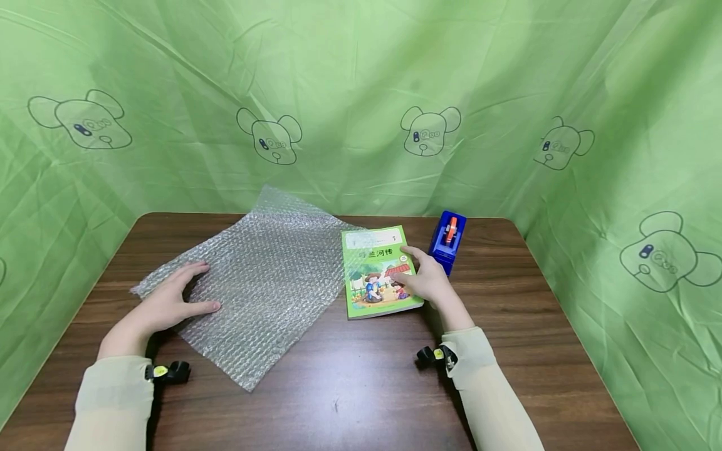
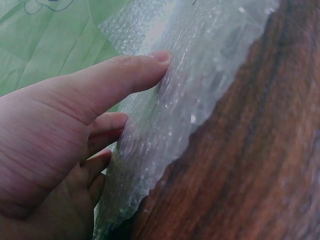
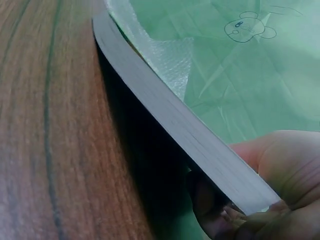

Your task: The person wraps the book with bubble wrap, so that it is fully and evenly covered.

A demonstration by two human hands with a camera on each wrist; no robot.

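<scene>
A sheet of clear bubble wrap (image 1: 271,275) lies spread on the table, its right corner over the top left of a green picture-covered book (image 1: 369,285). My left hand (image 1: 163,305) rests at the wrap's left edge, thumb and fingers extended. In the left wrist view, the thumb of that hand (image 2: 55,115) touches the wrap (image 2: 170,120). My right hand (image 1: 431,282) grips the book's right edge, thumb on the cover. From the right wrist, the book's page edge (image 3: 155,105) slants up off the table, with fingers of the hand (image 3: 297,175) curled beneath it.
A blue tape dispenser (image 1: 447,241) with an orange part stands just right of the book, near the table's back edge. Green cloth (image 1: 350,81) with printed bear heads hangs behind and on both sides of the brown wooden table (image 1: 338,401).
</scene>
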